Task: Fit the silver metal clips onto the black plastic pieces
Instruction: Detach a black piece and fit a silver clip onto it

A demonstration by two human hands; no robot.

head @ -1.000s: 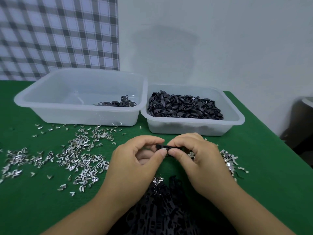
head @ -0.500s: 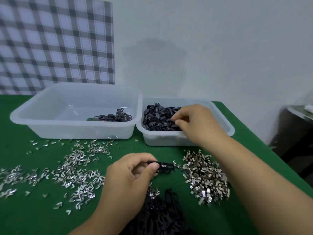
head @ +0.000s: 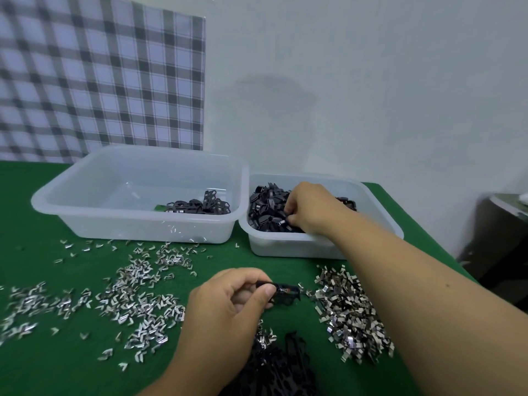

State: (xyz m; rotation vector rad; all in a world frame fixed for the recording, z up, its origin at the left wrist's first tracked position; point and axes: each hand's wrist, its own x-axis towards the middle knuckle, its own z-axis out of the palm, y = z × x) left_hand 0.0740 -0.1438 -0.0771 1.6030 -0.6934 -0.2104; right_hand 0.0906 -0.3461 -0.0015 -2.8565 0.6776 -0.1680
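Observation:
My left hand (head: 228, 304) pinches a black plastic piece (head: 283, 294) with a silver clip on it, just above the green table. My right hand (head: 311, 208) reaches into the right tub (head: 380, 212), its fingers curled down among the heap of black plastic pieces (head: 268, 210); whether they grip one I cannot tell. A dense pile of silver metal clips (head: 351, 318) lies on the table under my right forearm. More clips (head: 137, 298) are scattered to the left.
The left tub (head: 85, 192) holds a few black pieces (head: 200, 205) near its right wall. A dark heap of black parts (head: 277, 367) lies at the near edge. A checked cloth hangs on the wall behind.
My right hand let go of the piece and moved back into the right tub, then dug deeper among the pieces. My left hand keeps hold of the clipped piece.

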